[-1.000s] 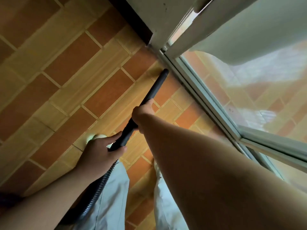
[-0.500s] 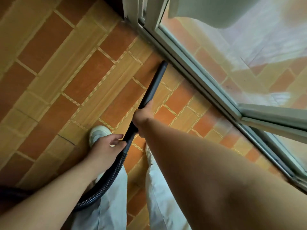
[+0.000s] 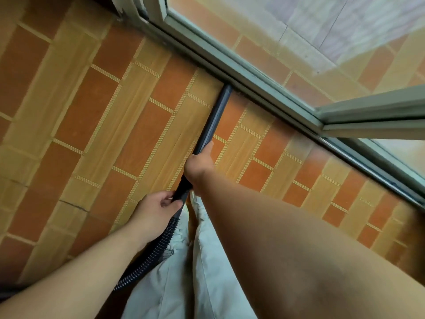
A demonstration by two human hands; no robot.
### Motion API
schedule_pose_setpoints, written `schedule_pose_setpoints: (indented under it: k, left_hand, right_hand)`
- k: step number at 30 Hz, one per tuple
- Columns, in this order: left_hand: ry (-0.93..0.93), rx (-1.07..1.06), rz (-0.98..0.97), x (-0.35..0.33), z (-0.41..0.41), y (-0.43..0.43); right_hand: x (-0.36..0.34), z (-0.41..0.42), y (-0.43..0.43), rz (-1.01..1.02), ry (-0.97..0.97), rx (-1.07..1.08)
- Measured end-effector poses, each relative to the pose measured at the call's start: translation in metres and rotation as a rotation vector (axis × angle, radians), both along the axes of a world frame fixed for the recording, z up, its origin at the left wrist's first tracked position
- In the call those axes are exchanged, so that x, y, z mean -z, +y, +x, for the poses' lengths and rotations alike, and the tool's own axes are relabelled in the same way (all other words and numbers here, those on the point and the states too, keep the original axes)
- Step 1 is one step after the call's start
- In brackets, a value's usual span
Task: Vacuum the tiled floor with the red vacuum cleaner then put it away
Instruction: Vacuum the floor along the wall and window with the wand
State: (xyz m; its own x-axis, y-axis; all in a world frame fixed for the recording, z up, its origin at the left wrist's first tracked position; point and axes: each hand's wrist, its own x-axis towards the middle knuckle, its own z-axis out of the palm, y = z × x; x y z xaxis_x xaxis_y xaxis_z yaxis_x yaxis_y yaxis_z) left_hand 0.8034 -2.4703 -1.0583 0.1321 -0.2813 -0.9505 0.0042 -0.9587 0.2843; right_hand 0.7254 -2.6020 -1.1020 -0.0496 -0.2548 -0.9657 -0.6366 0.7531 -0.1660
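The person holds the black tube (image 3: 213, 120) of the vacuum cleaner with both hands, over the tiled floor (image 3: 110, 125). The red body of the machine is out of view; only the tube and the ribbed hose (image 3: 158, 247) show, and the hose runs back from the tube's near end past the pale trousers (image 3: 207, 272) toward the lower left.

The tube's long axis runs away from the person, slanting up and a little right. Its far tip lies at the edge of the floor, right against the metal door track (image 3: 253, 81), though actual contact with the track cannot be made out.

The right hand (image 3: 200, 162) is the nearer of the two to the tip. It grips the tube about midway, with the thumb laid along it and the fingers wrapped round the far side, mostly hidden. The left hand (image 3: 156, 206) grips the near end where the hose joins, fingers curled round it.

The track crosses the tube's line at an angle, so cleaning along this edge would likely mean sliding the tip sideways along the track, with the right hand steering and the left following.
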Motion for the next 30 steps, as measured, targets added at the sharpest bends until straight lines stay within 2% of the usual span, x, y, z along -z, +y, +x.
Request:
schedule_pose_setpoints:
  k: [4, 9, 18, 22, 30]
  left_hand:
    - [0.018, 0.096, -0.013, -0.002, -0.014, -0.002]
    - [0.029, 0.22, -0.023, -0.001, -0.029, -0.006]
    - [0.027, 0.376, -0.04, 0.005, -0.055, -0.007]
    - [0.029, 0.394, -0.034, 0.007, -0.063, -0.008]
    - [-0.036, 0.441, -0.029, 0.003, -0.079, -0.001]
  right_hand:
    - [0.001, -0.023, 0.015, -0.159, 0.017, 0.156]
    - [0.0, -0.053, 0.02, -0.017, 0.032, 0.166]
    - [-0.001, -0.086, 0.029, 0.018, 0.07, 0.366]
    - [0.006, -0.103, 0.023, -0.019, 0.117, 0.413]
    - [0.01, -0.122, 0.028, 0.047, 0.09, 0.504]
